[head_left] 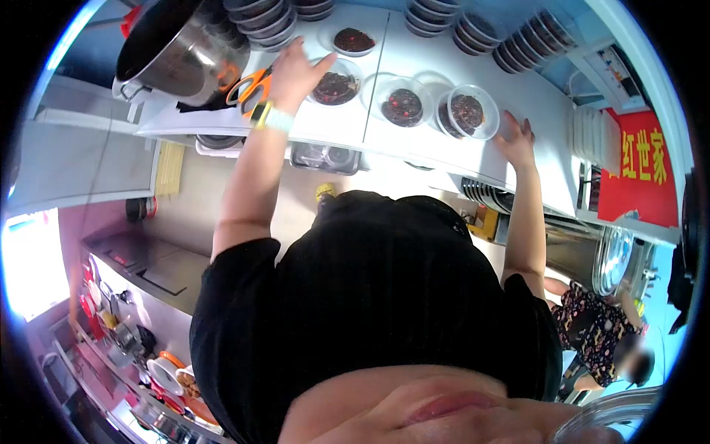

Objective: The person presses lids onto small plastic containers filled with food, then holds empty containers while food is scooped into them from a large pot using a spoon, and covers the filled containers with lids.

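Observation:
My left hand (294, 75), with a yellow watch on its wrist, is over the white counter with its fingers spread. Beside its fingertips is a round clear plastic bowl (336, 87) of dark food with red bits; I cannot tell whether they touch. Orange-handled scissors (253, 90) lie just left of that hand. My right hand (516, 139) is open at the right side of another clear bowl (467, 112), which overlaps a second filled bowl. Between the hands stands one more filled bowl (404, 106). A smaller portion (354, 41) sits farther back.
A large steel pot (194, 63) stands at the back left. Stacks of filled bowls (536, 43) line the counter's back. White lids or trays (594, 135) are stacked at the right. Another person (595, 322) is at the lower right, by a sink area.

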A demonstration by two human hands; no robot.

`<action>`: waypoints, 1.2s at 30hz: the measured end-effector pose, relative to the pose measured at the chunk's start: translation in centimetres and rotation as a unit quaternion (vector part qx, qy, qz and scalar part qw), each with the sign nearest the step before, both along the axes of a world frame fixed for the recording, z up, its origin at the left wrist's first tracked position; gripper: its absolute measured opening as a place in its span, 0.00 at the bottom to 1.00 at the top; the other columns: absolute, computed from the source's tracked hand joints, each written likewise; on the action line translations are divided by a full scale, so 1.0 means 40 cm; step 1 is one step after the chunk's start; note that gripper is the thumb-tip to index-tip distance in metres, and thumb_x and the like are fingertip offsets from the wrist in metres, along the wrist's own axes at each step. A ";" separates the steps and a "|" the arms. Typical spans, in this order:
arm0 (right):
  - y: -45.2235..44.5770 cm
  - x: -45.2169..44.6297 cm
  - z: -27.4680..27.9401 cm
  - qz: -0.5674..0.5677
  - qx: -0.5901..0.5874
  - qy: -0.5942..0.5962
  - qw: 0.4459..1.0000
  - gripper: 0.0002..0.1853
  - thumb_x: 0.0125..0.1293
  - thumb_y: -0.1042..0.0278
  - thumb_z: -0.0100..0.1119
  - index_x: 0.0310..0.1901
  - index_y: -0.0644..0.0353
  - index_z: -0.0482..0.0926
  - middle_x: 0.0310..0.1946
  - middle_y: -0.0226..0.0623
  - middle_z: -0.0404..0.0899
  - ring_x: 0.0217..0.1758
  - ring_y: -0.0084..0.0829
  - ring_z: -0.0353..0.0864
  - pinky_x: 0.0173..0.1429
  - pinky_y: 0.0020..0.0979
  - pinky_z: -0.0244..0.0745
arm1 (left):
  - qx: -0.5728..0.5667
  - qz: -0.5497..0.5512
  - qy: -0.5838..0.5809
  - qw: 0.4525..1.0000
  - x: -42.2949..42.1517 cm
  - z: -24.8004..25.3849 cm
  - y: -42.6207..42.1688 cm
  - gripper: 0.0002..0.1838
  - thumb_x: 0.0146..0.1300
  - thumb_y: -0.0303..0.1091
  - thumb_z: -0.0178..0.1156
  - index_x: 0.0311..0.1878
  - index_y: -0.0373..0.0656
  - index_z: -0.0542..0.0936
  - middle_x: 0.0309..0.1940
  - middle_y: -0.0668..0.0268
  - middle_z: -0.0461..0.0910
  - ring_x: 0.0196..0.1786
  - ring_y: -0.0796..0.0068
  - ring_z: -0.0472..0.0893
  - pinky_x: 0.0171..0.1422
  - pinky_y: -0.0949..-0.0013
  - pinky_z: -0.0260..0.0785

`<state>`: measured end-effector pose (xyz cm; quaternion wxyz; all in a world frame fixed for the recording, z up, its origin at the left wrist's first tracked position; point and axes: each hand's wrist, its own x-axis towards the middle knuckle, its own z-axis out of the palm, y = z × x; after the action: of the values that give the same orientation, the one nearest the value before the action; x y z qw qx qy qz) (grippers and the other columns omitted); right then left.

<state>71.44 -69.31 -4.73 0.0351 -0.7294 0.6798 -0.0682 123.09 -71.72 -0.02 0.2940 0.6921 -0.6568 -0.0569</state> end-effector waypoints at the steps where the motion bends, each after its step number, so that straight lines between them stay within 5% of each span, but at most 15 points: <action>1: 0.004 0.005 0.002 -0.010 0.002 0.013 1.000 0.43 0.55 0.37 0.62 0.71 0.39 0.60 0.68 0.60 0.59 0.74 0.60 0.50 0.74 0.51 0.48 | 0.012 -0.037 0.011 0.999 -0.008 -0.006 -0.055 0.51 0.53 0.65 0.63 0.66 0.28 0.63 0.60 0.36 0.69 0.64 0.44 0.70 0.68 0.56 0.62; 7: 0.002 -0.004 0.015 -0.035 -0.015 -0.022 0.999 0.40 0.54 0.39 0.65 0.68 0.41 0.65 0.66 0.55 0.64 0.72 0.58 0.55 0.72 0.51 0.52 | 0.131 -0.182 0.012 0.974 -0.036 -0.004 -0.217 0.57 0.48 0.62 0.67 0.70 0.28 0.56 0.66 0.38 0.63 0.69 0.48 0.66 0.73 0.60 0.56; 10: -0.005 0.024 0.102 -0.097 -0.132 -0.128 0.978 0.37 0.56 0.44 0.67 0.67 0.43 0.67 0.64 0.52 0.68 0.69 0.53 0.63 0.70 0.48 0.58 | 0.083 -0.191 0.036 0.977 -0.001 -0.150 -0.332 0.48 0.54 0.61 0.60 0.68 0.31 0.64 0.66 0.42 0.65 0.69 0.45 0.66 0.73 0.56 0.56; 12: -0.001 0.186 0.261 -0.013 -0.209 -0.326 0.922 0.34 0.57 0.48 0.68 0.64 0.48 0.71 0.62 0.51 0.70 0.65 0.47 0.70 0.68 0.44 0.63 | 0.093 -0.201 -0.017 0.975 0.016 -0.157 -0.344 0.37 0.58 0.55 0.54 0.60 0.32 0.70 0.60 0.43 0.70 0.64 0.48 0.71 0.68 0.57 0.60; 14: -0.039 0.376 0.328 0.144 -0.152 -0.333 0.920 0.32 0.58 0.51 0.68 0.64 0.50 0.72 0.62 0.52 0.71 0.63 0.43 0.73 0.67 0.42 0.65 | 0.099 -0.236 -0.136 0.957 0.025 -0.142 -0.350 0.28 0.63 0.49 0.47 0.52 0.32 0.76 0.54 0.43 0.75 0.58 0.51 0.75 0.64 0.57 0.64; 15: -0.040 0.491 0.351 0.163 -0.059 -0.334 0.927 0.36 0.57 0.44 0.67 0.66 0.49 0.70 0.64 0.52 0.68 0.68 0.46 0.67 0.69 0.45 0.63 | 0.122 -0.234 -0.118 0.957 0.030 -0.140 -0.349 0.25 0.65 0.46 0.44 0.49 0.32 0.79 0.51 0.44 0.78 0.56 0.52 0.78 0.61 0.58 0.67; 16: -0.071 0.587 0.325 0.181 -0.070 -0.241 0.951 0.37 0.58 0.44 0.66 0.65 0.56 0.69 0.63 0.50 0.70 0.68 0.45 0.67 0.70 0.40 0.61 | 0.189 -0.158 0.101 0.964 0.028 -0.146 -0.348 0.23 0.65 0.43 0.43 0.45 0.33 0.79 0.45 0.46 0.79 0.48 0.55 0.79 0.55 0.58 0.68; 17: -0.111 0.677 0.293 0.122 -0.003 -0.186 0.975 0.43 0.54 0.33 0.64 0.67 0.49 0.67 0.64 0.51 0.69 0.69 0.51 0.64 0.71 0.42 0.60 | 0.244 -0.071 0.314 0.915 0.031 -0.142 -0.348 0.21 0.66 0.40 0.41 0.41 0.33 0.79 0.39 0.49 0.81 0.41 0.58 0.80 0.49 0.57 0.69; 19: -0.197 0.807 0.245 0.117 0.039 -0.111 0.986 0.45 0.53 0.27 0.60 0.68 0.43 0.66 0.65 0.51 0.68 0.72 0.56 0.59 0.73 0.43 0.57 | 0.265 -0.125 0.264 0.919 0.053 -0.117 -0.344 0.22 0.68 0.43 0.41 0.43 0.34 0.79 0.36 0.54 0.81 0.36 0.64 0.78 0.45 0.59 0.69; 21: -0.270 0.865 0.156 0.108 0.055 -0.084 0.989 0.45 0.52 0.25 0.59 0.68 0.42 0.66 0.64 0.49 0.69 0.72 0.57 0.57 0.74 0.42 0.56 | 0.305 -0.085 0.462 0.828 0.050 -0.114 -0.339 0.21 0.70 0.46 0.43 0.44 0.38 0.78 0.40 0.57 0.81 0.41 0.67 0.79 0.48 0.62 0.71; 26: -0.322 0.909 0.101 0.091 0.062 -0.058 0.992 0.39 0.59 0.28 0.53 0.67 0.41 0.67 0.62 0.42 0.73 0.72 0.59 0.55 0.75 0.40 0.53 | 0.315 -0.127 0.546 0.766 0.048 -0.101 -0.318 0.12 0.69 0.38 0.51 0.49 0.41 0.74 0.40 0.61 0.77 0.41 0.70 0.78 0.48 0.63 0.76; 32: -0.320 0.883 0.099 0.121 -0.032 -0.116 0.985 0.22 0.67 0.54 0.55 0.62 0.44 0.73 0.57 0.46 0.76 0.69 0.53 0.63 0.68 0.43 0.64 | 0.278 -0.149 0.568 0.760 0.011 -0.026 -0.247 0.12 0.71 0.38 0.52 0.54 0.47 0.70 0.47 0.65 0.77 0.49 0.69 0.78 0.55 0.60 0.73; 34: -0.284 0.880 0.118 0.094 -0.130 -0.335 0.928 0.22 0.63 0.61 0.60 0.59 0.46 0.74 0.55 0.44 0.75 0.64 0.45 0.69 0.62 0.42 0.70 | 0.147 -0.137 0.673 0.711 -0.010 -0.006 -0.223 0.15 0.72 0.42 0.50 0.58 0.50 0.67 0.50 0.66 0.77 0.51 0.70 0.78 0.53 0.58 0.73; 35: -0.267 0.873 0.129 0.091 -0.132 -0.333 0.929 0.22 0.63 0.61 0.60 0.59 0.46 0.74 0.55 0.44 0.75 0.64 0.45 0.69 0.62 0.42 0.70 | 0.148 -0.141 0.674 0.710 -0.013 0.027 -0.197 0.15 0.72 0.42 0.50 0.58 0.50 0.67 0.50 0.66 0.77 0.51 0.70 0.78 0.53 0.58 0.73; 36: -0.240 0.865 0.135 0.053 -0.108 -0.470 0.875 0.22 0.63 0.60 0.60 0.59 0.45 0.75 0.55 0.43 0.74 0.59 0.41 0.73 0.58 0.40 0.73 | 0.145 -0.142 0.660 0.723 -0.005 0.057 -0.162 0.17 0.72 0.43 0.50 0.60 0.51 0.66 0.51 0.65 0.76 0.51 0.70 0.78 0.50 0.58 0.74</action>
<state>106.04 -78.93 0.66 0.2750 -0.6459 0.5319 -0.4735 122.88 -78.21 2.27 0.5377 0.4120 -0.3710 -0.6352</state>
